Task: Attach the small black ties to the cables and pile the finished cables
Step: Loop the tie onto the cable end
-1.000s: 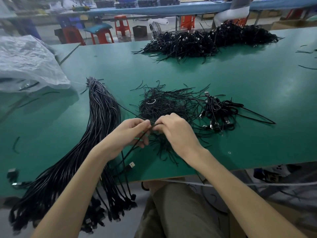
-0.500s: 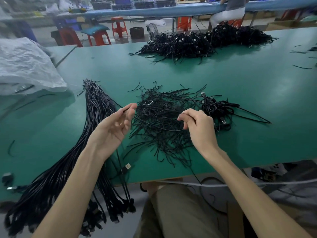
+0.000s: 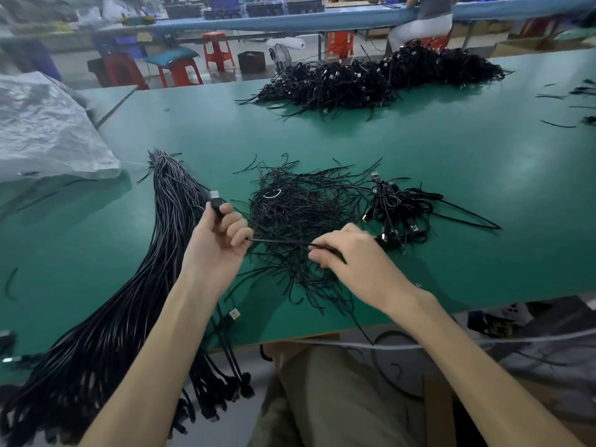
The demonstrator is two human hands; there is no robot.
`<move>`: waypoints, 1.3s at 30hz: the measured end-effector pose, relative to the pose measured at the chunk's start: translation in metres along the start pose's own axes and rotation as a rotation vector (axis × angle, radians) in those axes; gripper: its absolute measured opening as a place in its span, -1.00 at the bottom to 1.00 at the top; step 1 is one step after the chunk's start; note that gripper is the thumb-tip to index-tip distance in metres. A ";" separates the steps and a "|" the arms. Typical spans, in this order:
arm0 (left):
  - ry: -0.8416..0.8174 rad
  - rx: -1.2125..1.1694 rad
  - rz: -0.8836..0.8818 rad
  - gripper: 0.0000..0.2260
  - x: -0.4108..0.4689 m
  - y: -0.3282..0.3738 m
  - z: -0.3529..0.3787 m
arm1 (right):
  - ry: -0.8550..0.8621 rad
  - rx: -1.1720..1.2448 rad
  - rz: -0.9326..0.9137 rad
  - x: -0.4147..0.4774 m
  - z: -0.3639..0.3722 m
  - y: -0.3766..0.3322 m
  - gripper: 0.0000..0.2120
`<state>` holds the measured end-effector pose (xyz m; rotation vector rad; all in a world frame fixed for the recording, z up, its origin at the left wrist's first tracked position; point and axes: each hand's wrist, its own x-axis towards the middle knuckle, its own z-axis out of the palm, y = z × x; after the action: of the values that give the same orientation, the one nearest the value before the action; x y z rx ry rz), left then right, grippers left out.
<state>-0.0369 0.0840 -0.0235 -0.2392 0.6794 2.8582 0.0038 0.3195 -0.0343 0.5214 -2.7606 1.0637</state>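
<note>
Left hand (image 3: 219, 243) is up off the tabletop (image 3: 451, 150), fingers curled round the end of one cable (image 3: 277, 241), and the silver plug (image 3: 215, 196) pokes out above the thumb. It looks like a way of anchoring the end so the lead can be drawn straight. The black line runs from under those curled fingers across to the right hand (image 3: 354, 256), which pinches it between thumb and fingertips, knuckles up, low over the work. So both hands are grasping the same cable and it's stretched between them. My read is that this is the sizing-up step before it gets folded and tied. I can't tell whether the right hand also has a tie tucked in the pinch, because a dark stub shows at the fingers and nothing more.

The loose heap of ties (image 3: 300, 208) sits between the two hands and just beyond them, so either hand can reach it. Just past the right hand, on its outer side, lies the small pile of finished cables (image 3: 400, 211), coiled and knotted, an easy place to drop the next one. Out beyond the left hand, the long bundle of untied cables (image 3: 135, 295) fans across the tabletop and hangs over the near edge, with its plugs dangling where that hand can pull one. Far ahead of both hands there's a much bigger heap (image 3: 371, 79).
</note>
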 end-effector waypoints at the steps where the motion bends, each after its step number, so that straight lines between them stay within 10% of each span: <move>1: 0.008 0.038 0.014 -0.62 0.000 -0.002 0.002 | -0.026 0.009 -0.014 0.000 0.003 -0.006 -0.71; 10: -0.140 0.113 0.006 -0.61 -0.006 -0.008 0.014 | -0.102 0.388 0.014 0.001 0.034 -0.041 -0.70; 17: -0.583 0.274 -0.164 -0.57 -0.028 0.007 0.017 | -0.215 0.614 0.102 0.005 0.027 -0.028 -0.47; 23: -0.856 1.460 -0.158 -0.58 -0.039 -0.004 0.020 | 0.031 0.618 0.188 0.021 0.016 -0.022 -0.35; 27: -0.472 1.671 0.279 -0.61 -0.032 -0.034 0.019 | 0.260 0.494 0.130 0.027 0.015 -0.031 -0.34; 30: -0.301 1.615 0.397 -0.62 -0.028 -0.038 0.016 | 0.418 0.468 0.052 0.027 0.009 -0.040 -0.35; 39: -0.230 0.375 0.012 -0.52 -0.030 -0.044 0.039 | 0.342 0.577 -0.029 0.009 0.051 -0.059 -0.39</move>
<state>-0.0020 0.1357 -0.0012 0.1468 1.1415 2.6406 0.0167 0.2421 -0.0329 0.3877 -2.1295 1.7602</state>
